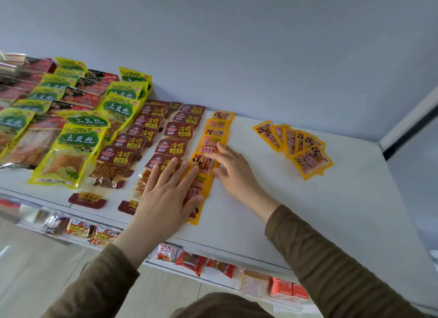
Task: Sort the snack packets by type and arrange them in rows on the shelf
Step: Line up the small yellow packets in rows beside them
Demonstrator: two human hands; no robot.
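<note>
**Two flat hands squaring up the yellow row**

Two risks stand out. The yellow packets [211,151] lie overlapped in a single row running from the shelf's back toward its front edge, and they look slick; a sideways push that is too firm could, I judge, fan the row out or slide it into the dark red packets [175,130] just beside it, mixing two types. The nearest yellow packet sits close to the front lip of the white shelf [308,211], so a pull toward the body could tip it off onto the lower shelf.

The left hand [166,196] lies palm down, fingers spread and straight, pressing on the near end of the yellow row and partly over the neighbouring dark red packet; it grips nothing. The right hand [231,169] is also open and flat, fingertips resting on the row's right edge further back, thumb tucked low, holding nothing. Both forearms reach up and forward in brown sleeves.

A loose fan of yellow packets [298,147] waits well apart to the right, not yet rowed. Green and yellow packets [73,137] fill the left.
</note>
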